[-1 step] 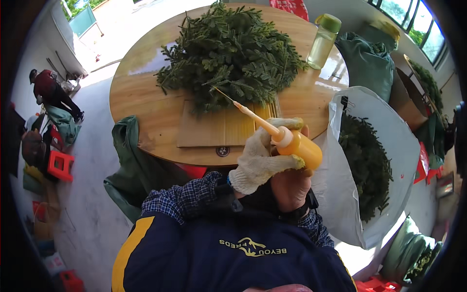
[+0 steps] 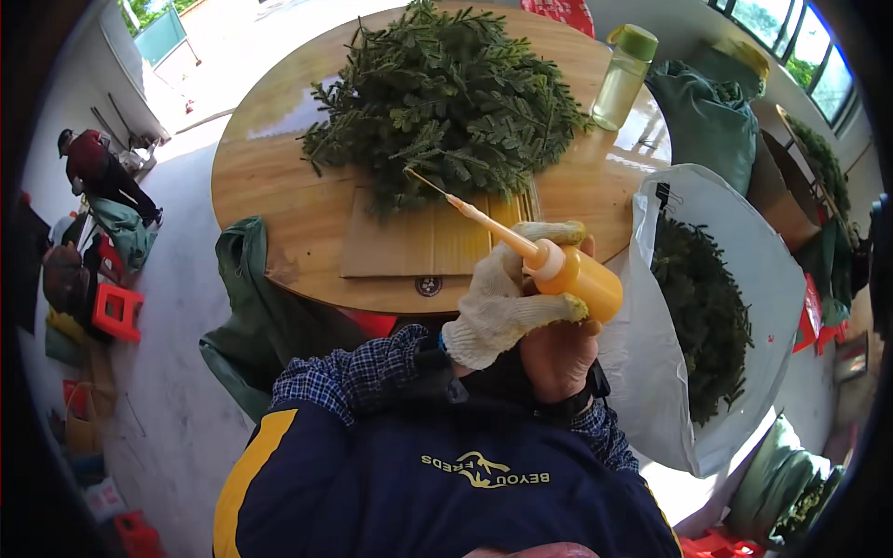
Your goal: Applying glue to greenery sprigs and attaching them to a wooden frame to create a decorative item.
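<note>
An orange squeeze bottle (image 2: 588, 282) with a long tapered nozzle is tilted up and to the left, in front of my body. Around its neck and side, the thumb and fingers of my left hand (image 2: 493, 316), in a white knit glove, are closed. My bare right hand (image 2: 560, 358) supports the bottle from below and behind, its fingers partly hidden. A thin brown line, perhaps a wire or twig, extends from the nozzle tip. Beyond the tip lies a heap of green fir sprigs (image 2: 456, 102), partly on a flat piece of cardboard (image 2: 409, 246).
The round wooden table (image 2: 270, 177) bears a green-capped clear bottle (image 2: 623, 79). Close on my right stands a white sack (image 2: 758, 307) of greenery. Green cloth (image 2: 246, 325) hangs at the table's left edge. A person (image 2: 102, 177) bends at the far left near a red stool (image 2: 117, 312).
</note>
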### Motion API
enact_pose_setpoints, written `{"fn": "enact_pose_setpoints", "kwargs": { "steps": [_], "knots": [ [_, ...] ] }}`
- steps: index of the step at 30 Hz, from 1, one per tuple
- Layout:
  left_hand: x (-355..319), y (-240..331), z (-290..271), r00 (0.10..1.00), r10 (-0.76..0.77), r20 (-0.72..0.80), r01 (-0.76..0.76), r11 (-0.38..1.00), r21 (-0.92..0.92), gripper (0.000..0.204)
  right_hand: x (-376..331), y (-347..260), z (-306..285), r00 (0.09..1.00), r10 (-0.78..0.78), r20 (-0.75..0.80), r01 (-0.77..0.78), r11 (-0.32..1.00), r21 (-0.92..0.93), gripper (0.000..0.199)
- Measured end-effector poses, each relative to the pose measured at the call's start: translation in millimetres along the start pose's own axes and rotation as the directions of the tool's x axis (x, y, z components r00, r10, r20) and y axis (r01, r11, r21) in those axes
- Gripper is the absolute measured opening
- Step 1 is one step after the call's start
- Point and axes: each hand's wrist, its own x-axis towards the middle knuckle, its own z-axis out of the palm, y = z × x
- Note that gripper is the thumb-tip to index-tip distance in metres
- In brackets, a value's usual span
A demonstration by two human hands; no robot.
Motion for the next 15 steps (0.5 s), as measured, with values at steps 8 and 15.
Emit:
{"fn": "enact_pose_setpoints", "kwargs": {
  "steps": [8, 15],
  "knots": [
    [5.2, -18.7, -6.5, 0.986, 0.166, 0.002, -0.162, 0.961, 0.223, 0.068, -1.1, 3.2, -17.5, 0.988, 0.039, -0.152, -0.036, 0.999, 0.027, 0.081],
    [10.7, -4.4, -20.3, 0.952, 0.288, 0.100, -0.297, 0.808, 0.509, 0.056, 14.7, -25.7, -19.5, 0.995, -0.074, 0.072, 0.062, 0.986, 0.157, 0.068]
  ]
}}
